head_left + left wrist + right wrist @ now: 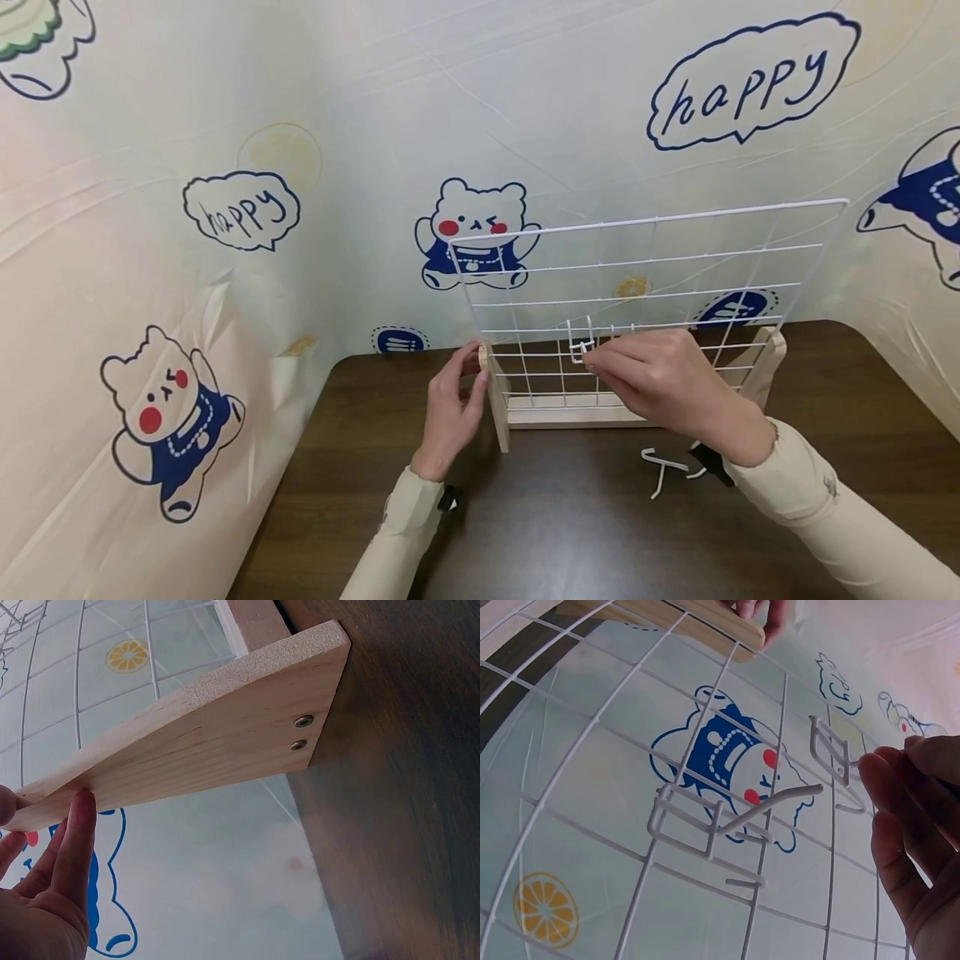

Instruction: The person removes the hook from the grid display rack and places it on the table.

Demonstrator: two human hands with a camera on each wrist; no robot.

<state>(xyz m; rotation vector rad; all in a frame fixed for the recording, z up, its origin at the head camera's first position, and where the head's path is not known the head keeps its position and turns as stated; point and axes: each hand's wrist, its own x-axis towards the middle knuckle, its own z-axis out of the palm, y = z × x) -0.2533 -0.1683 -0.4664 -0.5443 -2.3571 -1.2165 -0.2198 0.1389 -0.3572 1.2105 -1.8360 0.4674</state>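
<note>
A white wire grid panel (652, 221) stands upright in a pale wooden stand (570, 414) on a dark brown table (562, 533). My left hand (480, 367) grips the top of the stand's left side piece (225, 742), thumb on one face and fingers (75, 825) on the other. My right hand (588, 360) reaches across the front of the grid and pinches the end of a white wire hook (832, 754) hanging on the lower wires. A second white hook (705, 825) hangs on the grid beside it, untouched.
Loose white hooks (663, 468) lie on the table just in front of the stand, under my right wrist. A printed cloth backdrop (225, 208) with bears and "happy" bubbles closes off the back and both sides of the table.
</note>
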